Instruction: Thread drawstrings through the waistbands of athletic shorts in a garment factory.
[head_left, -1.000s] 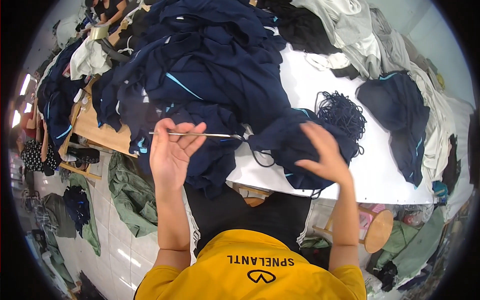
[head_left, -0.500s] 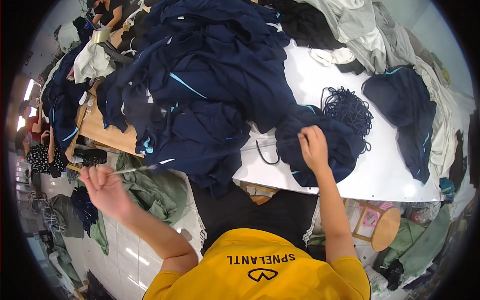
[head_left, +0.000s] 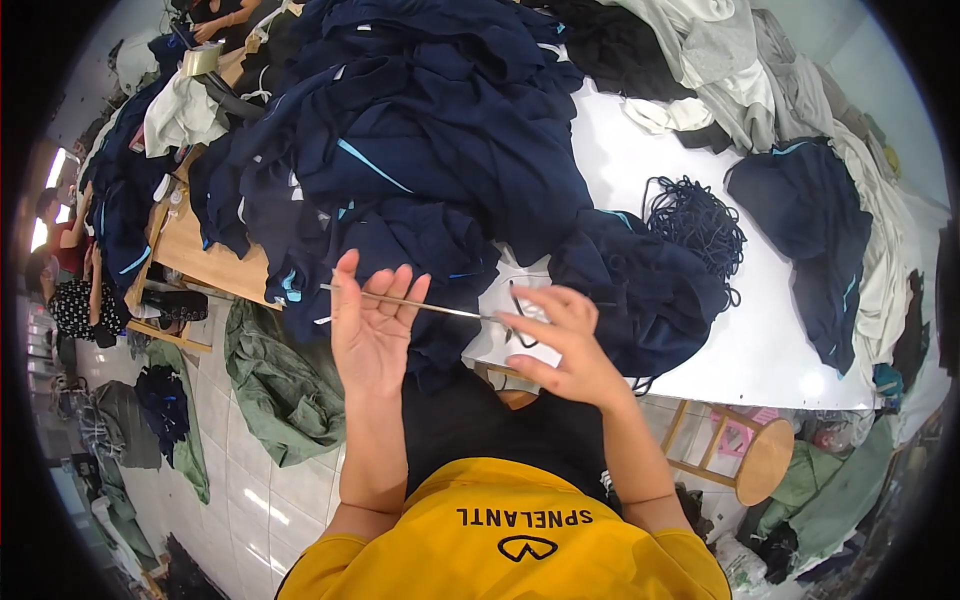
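Note:
A thin metal rod [head_left: 420,303] lies slantwise across the fingers of my left hand [head_left: 375,330]; the palm faces up and the thumb is against the rod. Its right end meets the fingertips of my right hand [head_left: 560,345], whose fingers and thumb are spread apart. By those fingertips curves a dark cord [head_left: 520,335], partly covered by the hand. Just beyond my right hand, a bunched navy garment [head_left: 640,285] with light-blue trim rests on the white table [head_left: 770,350]. A tangled heap of navy cord [head_left: 697,228] sits against it.
A large pile of navy garments [head_left: 430,130] covers the table's left and middle. Another navy garment [head_left: 815,215] lies at the right, beside grey and white cloth [head_left: 740,70]. Below stand a wooden stool [head_left: 765,460] and green cloth [head_left: 275,380] on the floor. Other people work at the far left.
My left hand has swung in from the far left with the rod and turned palm up. My right hand has left the bunched garment and come nearer, to the rod's end.

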